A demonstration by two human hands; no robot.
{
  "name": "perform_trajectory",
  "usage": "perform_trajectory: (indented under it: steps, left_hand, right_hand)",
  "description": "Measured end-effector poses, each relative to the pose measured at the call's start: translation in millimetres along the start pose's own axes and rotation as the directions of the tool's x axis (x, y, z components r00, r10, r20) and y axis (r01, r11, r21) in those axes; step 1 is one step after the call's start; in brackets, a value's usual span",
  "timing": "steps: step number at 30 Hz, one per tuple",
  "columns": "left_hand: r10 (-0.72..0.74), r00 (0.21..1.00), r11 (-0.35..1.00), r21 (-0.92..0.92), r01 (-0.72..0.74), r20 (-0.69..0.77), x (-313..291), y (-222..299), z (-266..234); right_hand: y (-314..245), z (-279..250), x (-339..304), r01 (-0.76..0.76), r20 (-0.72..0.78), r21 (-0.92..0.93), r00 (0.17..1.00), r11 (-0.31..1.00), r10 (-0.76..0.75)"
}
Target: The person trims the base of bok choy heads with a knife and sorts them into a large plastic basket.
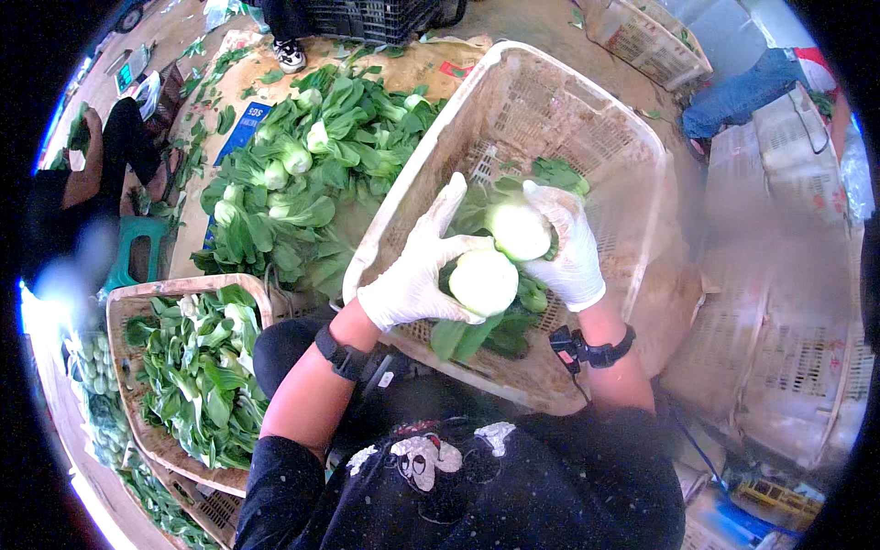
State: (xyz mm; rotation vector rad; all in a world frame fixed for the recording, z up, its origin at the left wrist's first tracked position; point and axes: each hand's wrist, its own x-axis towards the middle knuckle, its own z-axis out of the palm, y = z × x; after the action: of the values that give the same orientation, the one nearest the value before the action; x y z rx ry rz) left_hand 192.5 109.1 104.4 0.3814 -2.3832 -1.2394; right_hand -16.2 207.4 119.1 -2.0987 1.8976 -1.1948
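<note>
Both my hands wear thin white gloves over a large cream-coloured plastic crate (632, 119). My left hand (412, 266) is closed round a bok choy (483, 282), its pale cut base facing up. Right beside it, a second bok choy (519, 231) sits in the grip of my right hand (570, 252), also base up. The two bases touch or nearly touch, and their leaves hang below, partly hidden by my hands. More green leaves (559, 174) show in the crate just beyond my right hand. A heap of bok choy (312, 183) lies on the ground left of the crate.
At my left stands another crate (122, 321) filled with bok choy, near a green stool (137, 252). Stacked crates (779, 284) rise on the right. One person (82, 179) sits far left; another person's jeans (742, 96) show far right. A black crate (362, 20) is at the back.
</note>
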Motion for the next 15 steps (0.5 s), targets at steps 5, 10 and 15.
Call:
perform_trajectory:
  steps: [5,10,15]
  left_hand:
    - [0.068,0.998,0.997,0.03,-0.068,0.013,-6,4,-14]
    - [0.08,0.995,0.995,-0.072,-0.076,0.053,-6,1,-11]
    - [0.039,0.999,0.98,-0.195,-0.04,-0.008,-7,9,-9]
  right_hand:
    - [-19,1,7,-0.013,-0.024,0.06,1.0,0.998,0.015]
    - [-20,0,7,-0.126,0.028,0.32,0.992,0.939,0.123]
    - [-9,13,33,-0.364,0.334,0.799,0.931,0.479,0.149]
